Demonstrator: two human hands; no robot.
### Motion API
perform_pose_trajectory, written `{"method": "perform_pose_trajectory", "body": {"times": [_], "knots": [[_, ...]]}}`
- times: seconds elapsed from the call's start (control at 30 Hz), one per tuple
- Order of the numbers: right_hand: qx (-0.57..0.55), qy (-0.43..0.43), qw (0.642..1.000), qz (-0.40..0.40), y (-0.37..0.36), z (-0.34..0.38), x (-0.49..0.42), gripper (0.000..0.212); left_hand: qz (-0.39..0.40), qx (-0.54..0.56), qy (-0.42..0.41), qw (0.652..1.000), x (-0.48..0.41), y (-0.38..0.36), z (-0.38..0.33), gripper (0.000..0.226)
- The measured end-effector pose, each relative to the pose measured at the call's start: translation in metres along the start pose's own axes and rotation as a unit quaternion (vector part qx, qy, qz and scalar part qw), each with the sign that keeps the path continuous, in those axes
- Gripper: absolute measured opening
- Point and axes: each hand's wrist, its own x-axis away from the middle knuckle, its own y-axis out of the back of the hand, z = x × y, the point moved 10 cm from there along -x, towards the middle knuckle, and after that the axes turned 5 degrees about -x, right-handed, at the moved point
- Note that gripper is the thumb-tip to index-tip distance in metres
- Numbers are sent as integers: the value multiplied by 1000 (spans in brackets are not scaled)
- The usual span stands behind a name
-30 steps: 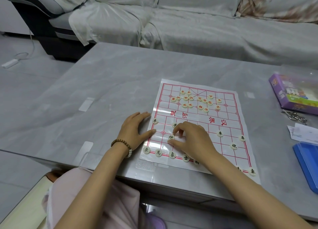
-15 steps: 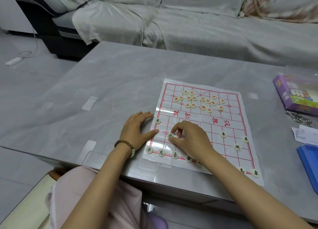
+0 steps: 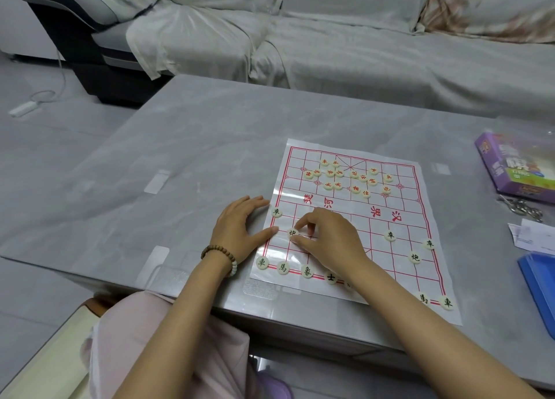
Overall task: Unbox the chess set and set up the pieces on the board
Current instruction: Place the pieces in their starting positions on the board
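Head view: looking down on a grey tabletop (image 3: 180, 158). The board (image 3: 399, 266) lies flat, right of centre, its near edge close to the tabletop's near edge.
Right hand: the right hand (image 3: 330, 236) is over the board's near-left part. Its fingers are curled, index fingertip and thumb pinching the black cannon piece (image 3: 292, 233), which sits on the board.
Left hand: the left hand (image 3: 240, 224) lies flat on the tabletop just beside the board's left edge. The fingers are straight and close together, and the thumb is spread out and touching the sheet. A bead bracelet (image 3: 220, 256) rings the wrist.
Near row: black back-row pieces (image 3: 283, 268) line the near edge from corner to corner, partly hidden behind the right forearm.
Soldiers: a left soldier (image 3: 276, 212) sits by the left fingertips. The right soldiers (image 3: 389, 235) stand on the right half, near a second cannon (image 3: 415, 257).
Far half: the red pieces (image 3: 354, 178) are bunched in a loose cluster, not in rows.
Far right: the purple box (image 3: 516, 167) rests on the tabletop, well apart from the board.
Right edge: keys (image 3: 522, 208), paper slips (image 3: 531, 236) and a blue tray (image 3: 540, 284) run towards the near side.
Beyond: a covered sofa (image 3: 360, 38).
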Motion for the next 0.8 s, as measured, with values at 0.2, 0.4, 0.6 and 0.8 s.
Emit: {"method": "perform_pose_trajectory", "body": {"times": [0.2, 0.4, 0.6, 0.8], "knots": [[-7, -8, 1000, -11, -2, 2, -2, 24, -5, 1, -5, 1000, 1, 1, 0, 62], [-22, -17, 999, -21, -4, -3, -2, 24, -6, 1, -4, 1000, 0, 2, 0, 61], [-62, -4, 998, -25, 11, -2, 5, 25, 12, 24, 1, 1000, 1, 3, -2, 60], [-192, -35, 977, -83, 77, -72, 10, 13, 1, 94, -5, 996, -23, 27, -33, 51]]}}
